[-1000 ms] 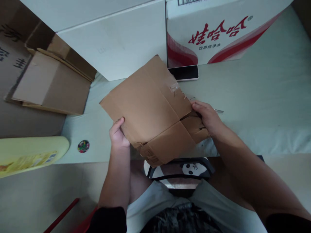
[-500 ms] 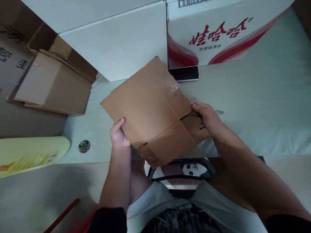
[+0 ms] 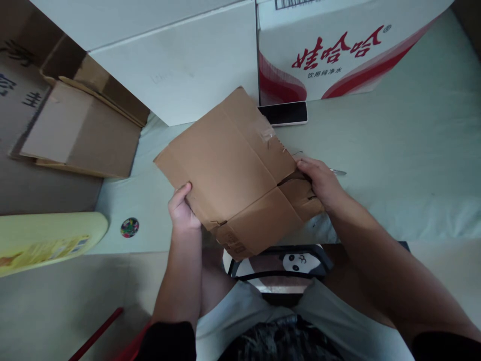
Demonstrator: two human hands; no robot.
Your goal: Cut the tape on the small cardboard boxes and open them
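A flattened brown cardboard box [image 3: 221, 155], creased and torn along its right edge, is held tilted above the pale green cloth. My left hand [image 3: 184, 208] grips its lower left edge, thumb on top and fingers hidden beneath. At the right side, my right hand [image 3: 317, 180] pinches the torn flaps. A strip of clear tape clings near the upper right edge of the cardboard. Just beyond my right hand, a thin metal blade [image 3: 338, 172] shows on the cloth; the rest of it is hidden. Behind the cardboard lies a dark-screened phone [image 3: 287, 114], partly covered.
A white box with red lettering [image 3: 338, 60] and a plain white box [image 3: 180, 75] stand at the back. Opened brown cartons [image 3: 101, 130] are at the left. Nearer are a yellow bottle [image 3: 52, 240] and a round colourful disc [image 3: 130, 227]. A panda-print item [image 3: 300, 261] sits below the cardboard.
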